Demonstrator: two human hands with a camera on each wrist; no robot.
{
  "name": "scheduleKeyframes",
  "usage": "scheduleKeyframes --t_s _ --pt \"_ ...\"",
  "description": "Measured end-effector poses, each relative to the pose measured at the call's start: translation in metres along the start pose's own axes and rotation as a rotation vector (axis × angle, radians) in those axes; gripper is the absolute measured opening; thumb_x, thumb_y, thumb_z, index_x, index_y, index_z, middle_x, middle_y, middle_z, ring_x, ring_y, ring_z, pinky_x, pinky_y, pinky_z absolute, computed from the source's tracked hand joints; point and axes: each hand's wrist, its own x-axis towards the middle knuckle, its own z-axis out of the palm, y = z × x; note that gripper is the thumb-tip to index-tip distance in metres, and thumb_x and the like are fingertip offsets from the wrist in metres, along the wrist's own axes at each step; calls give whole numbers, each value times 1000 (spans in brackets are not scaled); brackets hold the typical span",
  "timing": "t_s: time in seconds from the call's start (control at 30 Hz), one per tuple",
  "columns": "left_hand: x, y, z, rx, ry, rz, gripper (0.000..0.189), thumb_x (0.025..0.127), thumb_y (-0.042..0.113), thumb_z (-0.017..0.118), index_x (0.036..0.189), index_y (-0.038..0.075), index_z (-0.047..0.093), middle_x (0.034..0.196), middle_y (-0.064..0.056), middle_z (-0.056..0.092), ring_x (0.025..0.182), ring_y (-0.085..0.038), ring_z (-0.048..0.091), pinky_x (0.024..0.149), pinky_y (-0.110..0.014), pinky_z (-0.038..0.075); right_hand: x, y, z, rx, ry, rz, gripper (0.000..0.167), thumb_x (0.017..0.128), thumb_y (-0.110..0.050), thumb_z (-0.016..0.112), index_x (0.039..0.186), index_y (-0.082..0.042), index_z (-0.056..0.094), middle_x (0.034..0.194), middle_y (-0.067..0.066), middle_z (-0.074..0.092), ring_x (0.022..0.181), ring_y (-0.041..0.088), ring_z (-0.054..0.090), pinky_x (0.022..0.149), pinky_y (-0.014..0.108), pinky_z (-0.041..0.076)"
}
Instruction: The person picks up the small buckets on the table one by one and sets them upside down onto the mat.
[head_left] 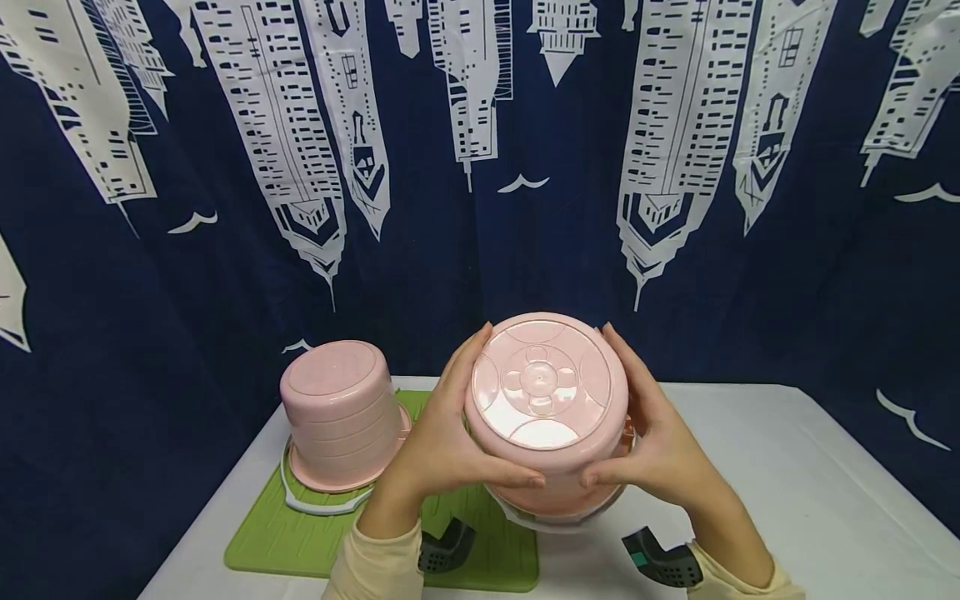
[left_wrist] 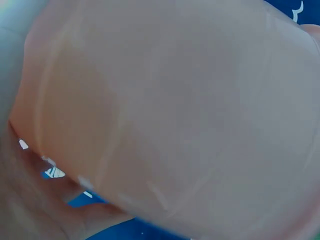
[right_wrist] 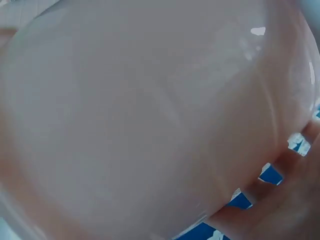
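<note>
A pink plastic bucket (head_left: 542, 382) is held bottom up in front of me, its base with a flower pattern facing the head camera. My left hand (head_left: 448, 437) grips its left side, thumb across the near wall. Opposite, my right hand (head_left: 662, 446) grips the right side in the same way. Smooth pink wall (left_wrist: 170, 110) fills the left wrist view, with the left fingers (left_wrist: 35, 200) along its edge. In the right wrist view the bucket wall (right_wrist: 140, 120) is just as close, and the right fingers (right_wrist: 285, 200) curve around it.
On the left, a second pink bucket (head_left: 345, 417) stands upside down on a green ribbed mat (head_left: 285, 542), its white handle (head_left: 318, 507) lying around the rim. Both are on a white table (head_left: 787, 483). A dark blue curtain (head_left: 480, 250) with white buildings hangs behind.
</note>
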Motion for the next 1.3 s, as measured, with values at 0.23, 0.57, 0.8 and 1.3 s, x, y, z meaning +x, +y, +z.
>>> scheduleKeyframes --t_s 0.23,0.57,0.8,1.3 --pt "-1 5 0 -91 62 7 145 49 3 102 161 32 14 163 8 23 145 -14 32 117 -36 28 2 -1 11 0 45 25 136 53 11 92 163 -17 17 163 10 25 145 24 29 111 21 32" --pt "-1 11 -7 -127 44 46 144 49 -3 100 162 25 15 160 5 31 141 -18 40 115 -37 30 4 -7 19 1 66 16 137 52 11 92 163 -19 17 164 8 24 146 27 29 112 23 31" --pt "-1 12 -10 -105 25 72 147 47 1 101 162 24 13 160 6 31 142 -20 38 117 -38 28 4 -8 22 22 72 26 140 49 13 92 163 -19 17 163 6 26 145 28 30 113 25 30" --pt "-2 15 -21 -161 6 36 143 48 -3 100 161 28 17 160 5 32 141 -18 39 115 -37 31 6 -3 26 87 74 -53 129 52 13 91 160 -9 24 161 16 29 141 29 37 109 26 37"
